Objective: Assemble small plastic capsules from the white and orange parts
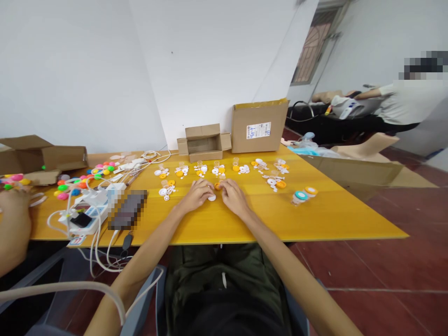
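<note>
At the middle of the yellow table, my left hand [198, 195] has its fingers curled together, with a small white plastic disc [212, 198] at the thumb tip. Facing it, my right hand [234, 198] pinches a small orange ring-shaped cap [217, 186]. A clear plastic cup [221, 177] stands just behind the fingertips. Beyond both hands, several small groups of parts form a row, each with a clear cup, orange rings [179, 173] and white discs [244, 168]. To the right sit two assembled clear containers, one with a teal lid [301, 195], the other with an orange lid [311, 191].
An open carton [205, 148] and a closed carton [259, 130] stand at the back. Leftward lie a power strip [98, 210] with cables, a phone [128, 210] and colourful balls [82, 182]. A person's arm [14, 228] reaches in at left; another person [409, 102] sits far right.
</note>
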`<state>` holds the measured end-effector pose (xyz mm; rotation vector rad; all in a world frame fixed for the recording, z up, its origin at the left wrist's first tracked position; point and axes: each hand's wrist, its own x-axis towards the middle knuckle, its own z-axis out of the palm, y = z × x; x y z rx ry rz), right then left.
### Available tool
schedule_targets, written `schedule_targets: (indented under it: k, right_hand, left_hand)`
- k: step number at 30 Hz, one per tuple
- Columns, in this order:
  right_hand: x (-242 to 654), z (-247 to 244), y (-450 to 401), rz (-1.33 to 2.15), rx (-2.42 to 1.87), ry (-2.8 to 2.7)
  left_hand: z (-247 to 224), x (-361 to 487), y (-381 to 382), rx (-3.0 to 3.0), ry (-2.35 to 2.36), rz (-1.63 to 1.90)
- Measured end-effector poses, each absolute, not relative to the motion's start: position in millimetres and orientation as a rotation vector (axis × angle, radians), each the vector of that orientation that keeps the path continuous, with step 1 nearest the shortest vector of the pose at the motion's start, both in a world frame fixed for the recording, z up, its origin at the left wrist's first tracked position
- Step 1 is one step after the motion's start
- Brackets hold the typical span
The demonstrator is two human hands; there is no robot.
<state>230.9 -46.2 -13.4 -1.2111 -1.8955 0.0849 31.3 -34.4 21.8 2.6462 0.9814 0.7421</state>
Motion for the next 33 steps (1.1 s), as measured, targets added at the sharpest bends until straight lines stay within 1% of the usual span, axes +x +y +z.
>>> schedule_targets:
  k: [9, 18, 24, 33]
  right_hand:
    - [227.8, -17.6, -46.8, -0.024, -1.247, -1.988]
    - [225.7, -16.5, -46.9, -0.064, -1.295, -1.967]
    - [226.2, -17.8, -47.1, -0.047, -1.306, -1.953]
    - [227.9, -15.1, -47.8, 0.014, -1.307, -1.948]
  left_hand:
    - [23.5, 29.9, -34.9, 2.651, 0.981, 0.739]
    - [21.7, 28.6, -31.5, 2.595, 0.970, 0.872]
    - [20.2, 28.0, -29.2, 2.578, 0.978, 0.930]
    - [25.7, 28.3, -35.7, 2.555, 1.080, 0.879]
